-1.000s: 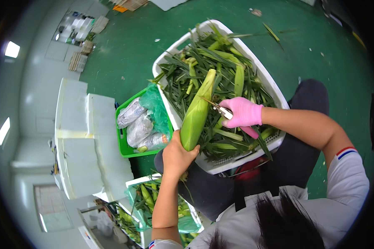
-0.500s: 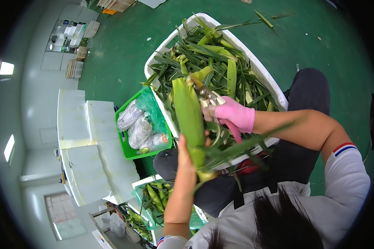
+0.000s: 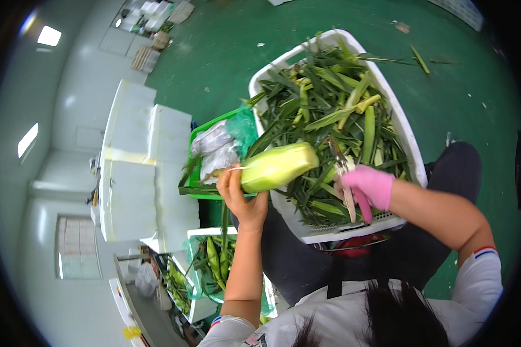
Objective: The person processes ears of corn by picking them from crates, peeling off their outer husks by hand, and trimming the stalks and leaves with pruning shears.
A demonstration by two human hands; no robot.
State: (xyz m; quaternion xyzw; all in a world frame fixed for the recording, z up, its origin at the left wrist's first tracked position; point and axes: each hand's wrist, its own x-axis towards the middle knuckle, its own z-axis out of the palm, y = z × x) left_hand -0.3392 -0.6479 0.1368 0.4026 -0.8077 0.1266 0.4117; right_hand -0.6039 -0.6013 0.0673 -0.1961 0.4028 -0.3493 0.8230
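An ear of corn (image 3: 281, 166) in its pale green husk lies almost level, gripped around its left part by my bare left hand (image 3: 243, 203). Its blunt, trimmed-looking end points right, and long leaves hang down at the other end. My right hand (image 3: 371, 186), in a pink glove, is closed around pruning shears (image 3: 344, 168). Their blades point up and away, a little right of the corn and apart from it. Beneath both hands stands a white plastic basket (image 3: 408, 124) heaped with cut husk leaves (image 3: 330, 110).
Left of the basket is a green crate (image 3: 194, 168) with plastic-wrapped bundles (image 3: 220, 161). Stacked white foam boxes (image 3: 127, 199) stand further left. At lower left, a lined white box holds ears of corn (image 3: 214, 257). Scraps of leaf (image 3: 421, 59) lie on the green floor (image 3: 226, 63).
The corn has swung from near upright to almost level, its trimmed-looking end now to the right. The shears have come away from it. The view has shifted too.
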